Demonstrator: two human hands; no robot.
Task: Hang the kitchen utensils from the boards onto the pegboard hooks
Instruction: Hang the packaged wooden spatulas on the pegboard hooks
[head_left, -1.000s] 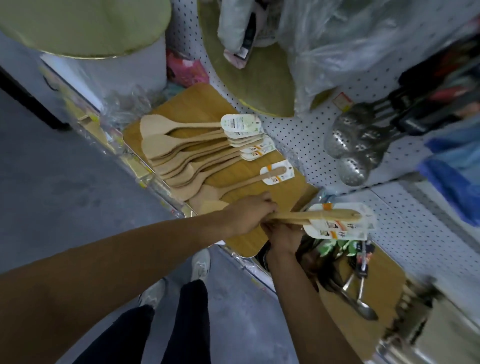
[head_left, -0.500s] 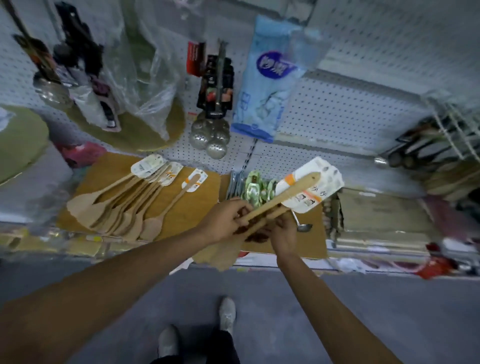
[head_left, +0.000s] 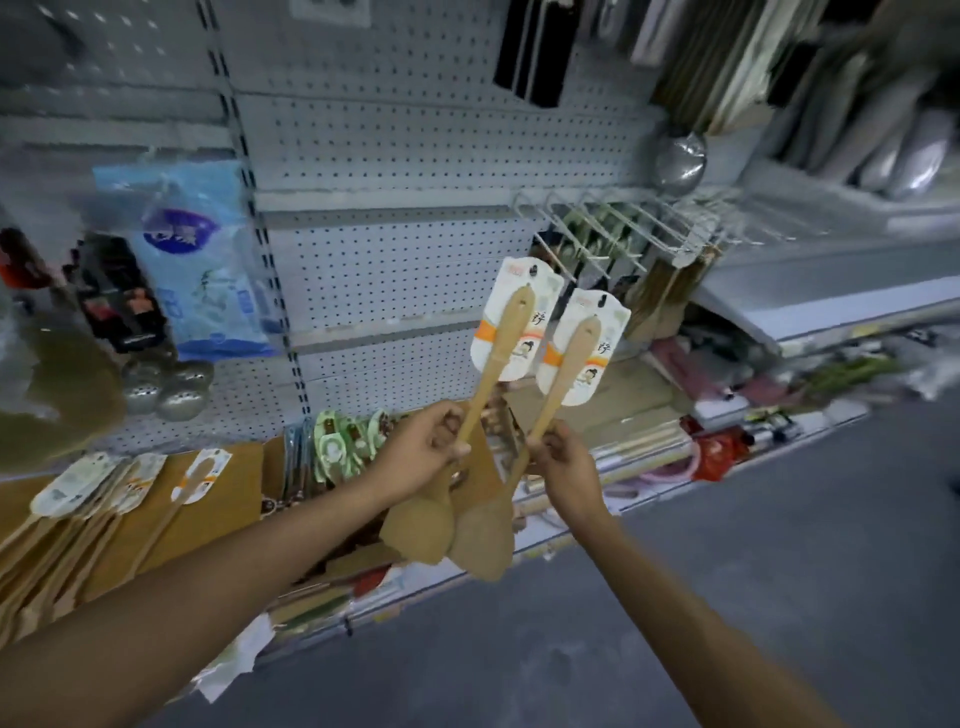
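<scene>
My left hand (head_left: 426, 452) grips the handle of one wooden spatula (head_left: 496, 353), whose blade hangs below my wrist. My right hand (head_left: 563, 462) grips a second wooden spatula (head_left: 569, 358) beside it. Both are held upright with their white label cards on top, side by side and slightly apart, in front of the grey pegboard (head_left: 395, 270). Empty wire hooks (head_left: 623, 223) stick out of the pegboard up and to the right. Several more wooden spatulas (head_left: 88, 499) lie on the wooden board (head_left: 228, 499) at the lower left.
A blue packet (head_left: 192, 260) and metal strainers (head_left: 166, 384) hang on the left. Green-carded utensils (head_left: 348, 436) lie behind my left hand. A steel ladle (head_left: 678, 161) hangs at the upper right. Packaged goods crowd the low shelf (head_left: 727, 415), and grey floor (head_left: 675, 571) lies below.
My hands have lifted the spatulas from near the board and split them, one in each hand, handles now upright. The view has swung up and right toward the pegboard hooks.
</scene>
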